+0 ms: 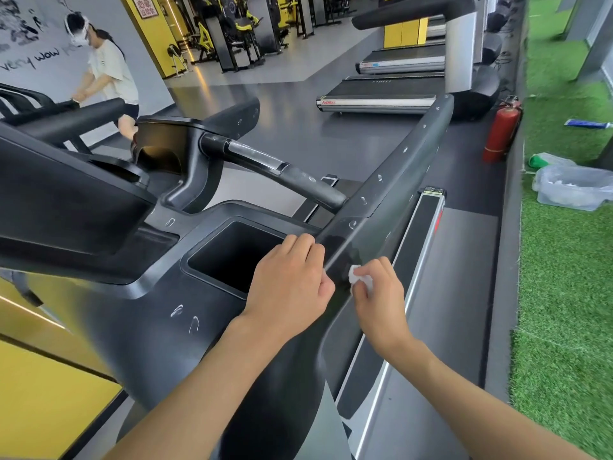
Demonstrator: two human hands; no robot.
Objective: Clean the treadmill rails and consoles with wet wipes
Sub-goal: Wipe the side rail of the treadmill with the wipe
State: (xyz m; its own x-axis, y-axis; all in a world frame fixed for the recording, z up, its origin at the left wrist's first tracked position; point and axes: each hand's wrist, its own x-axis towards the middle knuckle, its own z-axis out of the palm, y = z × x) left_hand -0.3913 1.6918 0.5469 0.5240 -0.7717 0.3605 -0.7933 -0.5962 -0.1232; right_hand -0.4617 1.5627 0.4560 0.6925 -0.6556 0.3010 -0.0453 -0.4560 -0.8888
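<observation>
The dark grey treadmill side rail (pixel 394 167) runs from the console (pixel 149 327) away to the upper right, dotted with white smudge marks. My right hand (pixel 378 293) pinches a crumpled white wet wipe (pixel 358 277) against the rail's outer side, near its base. My left hand (pixel 288 280) rests on the console beside the square cup pocket (pixel 232 254), its fingers curled over the rail's inner edge. The black handlebar grip (pixel 275 171) crosses behind the pocket.
A clear plastic bin (pixel 574 187) with used wipes, a green-capped bottle (pixel 544 159) and a blue-white tube (pixel 588 123) lie on the green turf at right. A red fire extinguisher (pixel 499 131) stands by the turf edge. Another person (pixel 109 71) leans over a treadmill far left.
</observation>
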